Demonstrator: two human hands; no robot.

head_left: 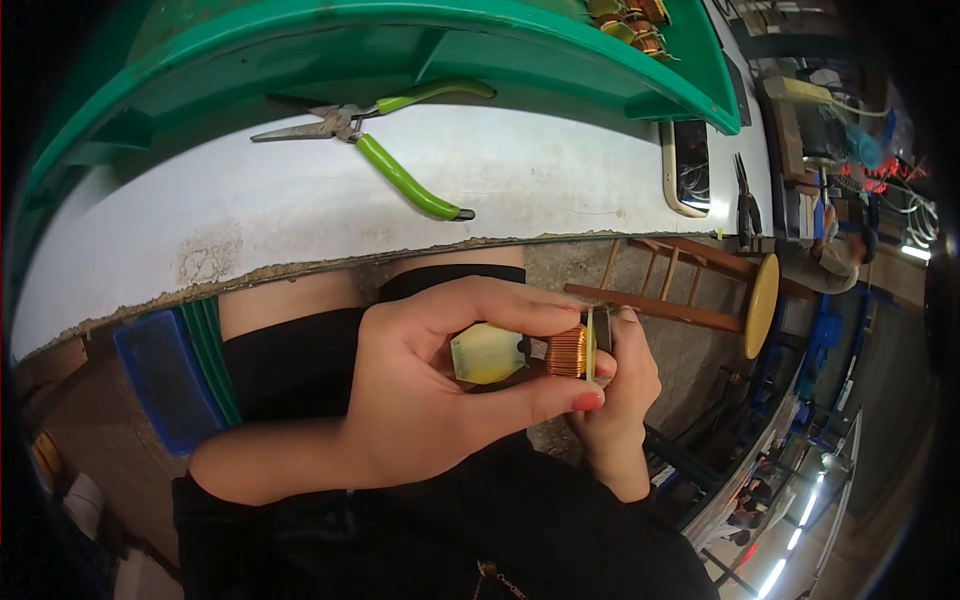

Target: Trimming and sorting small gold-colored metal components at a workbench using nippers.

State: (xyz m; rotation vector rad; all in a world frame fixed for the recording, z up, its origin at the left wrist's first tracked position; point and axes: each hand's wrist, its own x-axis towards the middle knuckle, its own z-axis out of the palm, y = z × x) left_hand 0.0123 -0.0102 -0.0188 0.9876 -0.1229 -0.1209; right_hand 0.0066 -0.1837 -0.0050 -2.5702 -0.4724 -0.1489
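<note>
In front of my body, my left hand [430, 375] pinches a copper wire coil [567, 352] between thumb and forefinger. The coil has a thin pale yellow-green plate at its right end, with a dark edge beside it. A pale yellow, many-sided piece [488, 355] lies within the curl of the same hand, left of the coil; whether it joins the coil is unclear. My right hand [622, 385] closes its fingers on the coil's right end, partly hidden behind the plate. On the table beyond, green-handled long-nose pliers [345, 125] lie with handles spread.
A green tray [400, 40] spans the table's far side, with several copper coils [635, 25] at its right. A phone-like dark-and-white device [688, 168] and dark pliers [745, 205] lie at the table's right. Beyond the chipped table edge stand a wooden stool [762, 305] and a blue bin [170, 380].
</note>
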